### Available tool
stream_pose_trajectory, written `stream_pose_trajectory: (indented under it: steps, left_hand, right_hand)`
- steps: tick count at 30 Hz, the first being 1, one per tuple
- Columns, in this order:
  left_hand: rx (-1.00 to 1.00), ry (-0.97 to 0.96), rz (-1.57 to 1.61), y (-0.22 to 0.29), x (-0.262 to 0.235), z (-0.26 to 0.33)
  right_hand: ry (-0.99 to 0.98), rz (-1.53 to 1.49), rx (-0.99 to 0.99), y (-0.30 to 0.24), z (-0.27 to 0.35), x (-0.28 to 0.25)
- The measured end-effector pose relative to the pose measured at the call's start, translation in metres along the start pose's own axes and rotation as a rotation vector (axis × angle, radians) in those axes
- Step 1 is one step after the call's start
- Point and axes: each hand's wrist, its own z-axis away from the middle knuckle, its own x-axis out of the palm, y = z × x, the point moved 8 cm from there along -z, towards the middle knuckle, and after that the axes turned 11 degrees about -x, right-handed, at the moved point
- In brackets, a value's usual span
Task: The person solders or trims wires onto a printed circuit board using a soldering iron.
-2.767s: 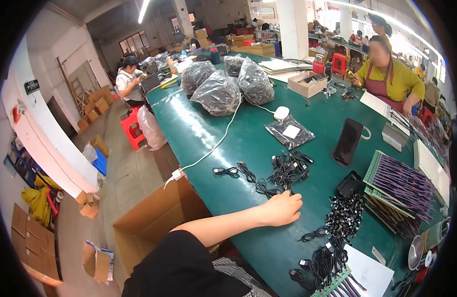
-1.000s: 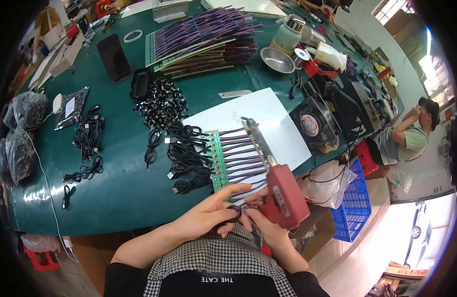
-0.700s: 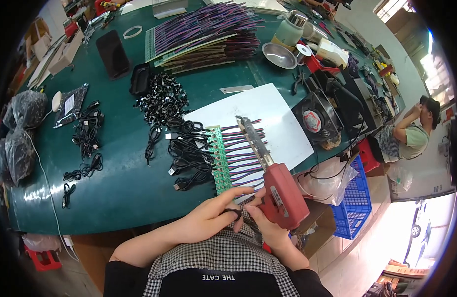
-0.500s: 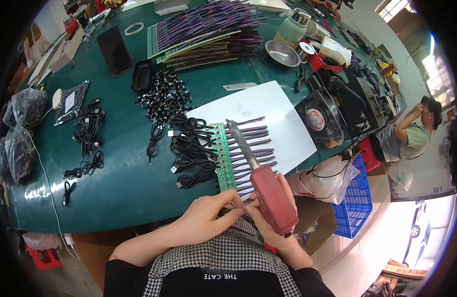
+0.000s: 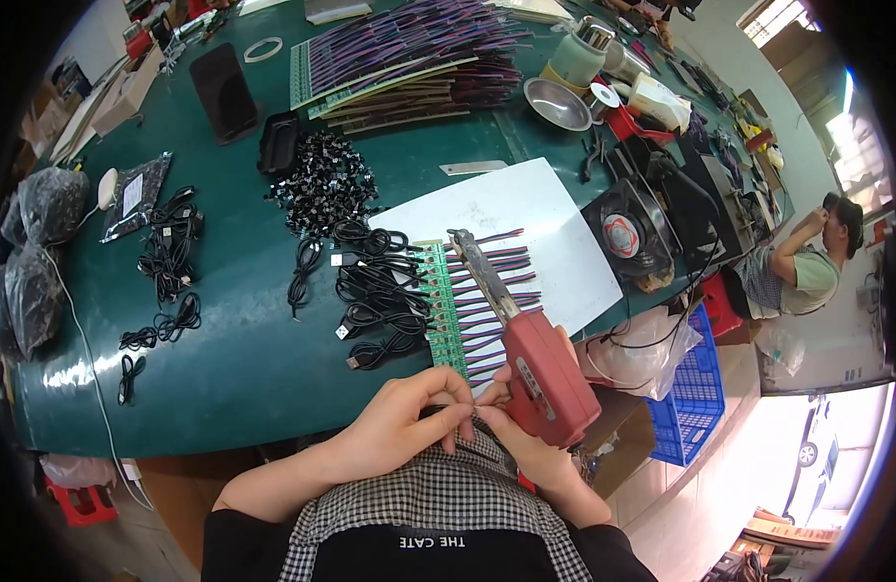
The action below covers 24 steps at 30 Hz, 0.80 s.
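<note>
My right hand [image 5: 523,448] holds a red soldering gun [image 5: 557,380], its long metal barrel pointing away over the boards. At the table's near edge, the fingertips of my left hand [image 5: 395,427] are pinched together, almost meeting the right fingertips. Whatever lies between them is too small to make out. Just beyond is a strip of green circuit boards [image 5: 442,308], with short multicoloured wires [image 5: 498,278] on its right side. Coiled black USB cables [image 5: 375,276] lie along its left side. A white sheet [image 5: 569,242] lies under the wires.
Small black parts [image 5: 324,184] are heaped beyond the cables. Farther back are stacked wired boards [image 5: 409,58] and a phone [image 5: 224,94]. A fan [image 5: 623,238] stands right, near a metal bowl [image 5: 558,104] and a blade [image 5: 472,168]. Another person [image 5: 807,257] sits far right.
The soldering gun has shifted slightly right and towards me and rolled a little, showing more of its side. My fingertips stay close together in nearly the same place.
</note>
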Motion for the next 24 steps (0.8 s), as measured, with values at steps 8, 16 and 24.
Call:
stream_pose_trajectory:
  steps: [8,16,24]
  left_hand:
    - [0.019,0.056,-0.048,-0.001,-0.002,-0.001]
    - [0.173,0.404,-0.129,0.003,-0.027,0.010]
    - [0.461,0.804,-0.895,0.052,-0.032,0.006]
  right_hand:
    - [-0.067,0.067,-0.052,-0.002,-0.003,0.005]
    - [-0.029,0.171,-0.021,0.004,0.001,0.001]
    - [0.094,0.021,0.186,0.002,0.032,-0.050]
